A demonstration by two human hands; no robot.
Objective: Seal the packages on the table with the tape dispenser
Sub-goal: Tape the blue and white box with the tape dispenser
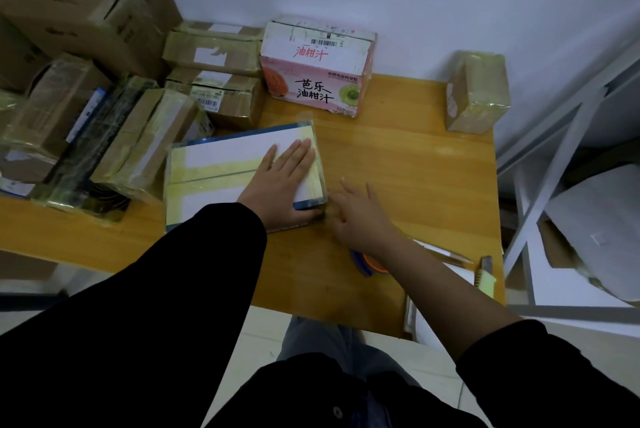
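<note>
Head view: a flat white-topped cardboard package (221,154) with blue edges and yellowish tape lies on the orange wooden table (398,157). The left hand (284,181) presses flat on it, fingers straight. The right hand (360,216), fingers spread and holding nothing, is just beside its 4 o'clock corner. A blue-and-orange tape dispenser (363,265) lies at 5 o'clock, partly under that wrist.

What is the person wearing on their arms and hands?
Long black sleeves cover both arms. The left sleeve reaches the wrist; the right sleeve stops higher, leaving the forearm bare. The left hand and right hand are bare: no gloves, and no rings or watch that I can see.
</note>
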